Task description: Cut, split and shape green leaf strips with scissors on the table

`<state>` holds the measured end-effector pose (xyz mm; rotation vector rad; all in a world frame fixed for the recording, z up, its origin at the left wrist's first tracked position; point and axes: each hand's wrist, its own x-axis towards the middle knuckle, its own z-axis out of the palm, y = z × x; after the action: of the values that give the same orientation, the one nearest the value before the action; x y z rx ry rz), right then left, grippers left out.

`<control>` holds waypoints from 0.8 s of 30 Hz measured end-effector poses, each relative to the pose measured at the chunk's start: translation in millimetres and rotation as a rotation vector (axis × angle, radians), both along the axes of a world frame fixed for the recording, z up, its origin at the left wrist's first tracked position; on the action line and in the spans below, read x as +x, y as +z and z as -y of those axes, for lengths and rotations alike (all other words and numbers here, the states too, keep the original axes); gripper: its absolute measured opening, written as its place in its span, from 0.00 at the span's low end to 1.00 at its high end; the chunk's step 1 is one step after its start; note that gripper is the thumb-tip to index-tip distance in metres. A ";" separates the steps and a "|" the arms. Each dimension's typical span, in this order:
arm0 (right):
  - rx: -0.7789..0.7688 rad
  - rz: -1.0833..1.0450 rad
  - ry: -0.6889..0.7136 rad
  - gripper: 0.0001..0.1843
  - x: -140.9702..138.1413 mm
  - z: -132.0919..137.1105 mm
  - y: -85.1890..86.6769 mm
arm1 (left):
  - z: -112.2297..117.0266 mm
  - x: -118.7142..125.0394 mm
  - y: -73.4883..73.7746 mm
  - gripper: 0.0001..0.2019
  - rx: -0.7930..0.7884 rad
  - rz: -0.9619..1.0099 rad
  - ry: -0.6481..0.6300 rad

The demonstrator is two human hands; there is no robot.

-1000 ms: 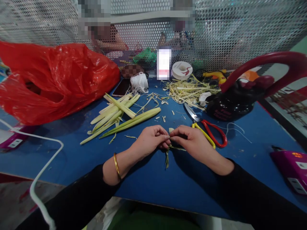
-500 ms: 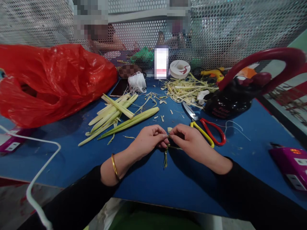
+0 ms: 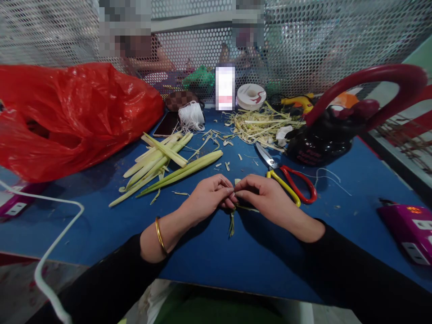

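Note:
My left hand (image 3: 214, 193) is closed around a small bundle of plant strips (image 3: 231, 224), whose thin green end hangs below the fingers. The fingertips of my right hand (image 3: 259, 191) are pinched together and meet those of my left. What they pinch is too small to make out. A pale strip pokes out under the right hand. Just beyond that hand lie scissors (image 3: 293, 183) with one yellow and one red handle. Long pale-green leaf stalks (image 3: 182, 173) are spread left of the hands. Little trimmed bits (image 3: 227, 166) are scattered in front.
At the left bulges a red plastic bag (image 3: 84, 117). A ball of white string (image 3: 192, 115), a lit phone (image 3: 225, 88) and a ribbon spool (image 3: 251, 96) stand at the back, near a heap of shredded strips (image 3: 259, 123). A black pot (image 3: 320, 139) and purple power strip (image 3: 405, 229) are at right.
The fingertips of my right hand have moved slightly left and closed in against my left fingers. The view has shifted a little; the things on the table lie as before.

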<state>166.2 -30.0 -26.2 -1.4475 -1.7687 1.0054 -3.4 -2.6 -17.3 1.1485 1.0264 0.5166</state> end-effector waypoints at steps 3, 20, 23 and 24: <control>0.002 -0.009 -0.015 0.05 -1.3 0.5 -2.1 | -0.2 -0.5 -2.5 0.03 0.018 -0.009 -0.003; 0.061 0.037 -0.054 0.07 -2.0 1.4 -6.3 | 0.7 -1.4 -0.6 0.07 0.059 -0.099 0.034; 0.044 -0.001 -0.064 0.06 -2.2 1.4 -6.3 | 1.4 1.3 -2.0 0.07 0.030 -0.072 0.077; 0.040 -0.013 -0.066 0.06 -2.2 1.4 -6.1 | 1.3 1.9 -2.2 0.07 0.026 -0.070 0.089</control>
<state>164.0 -31.3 -32.2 -1.4613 -1.7113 0.9386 -1.5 -3.9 -19.4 1.1544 1.1383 0.5645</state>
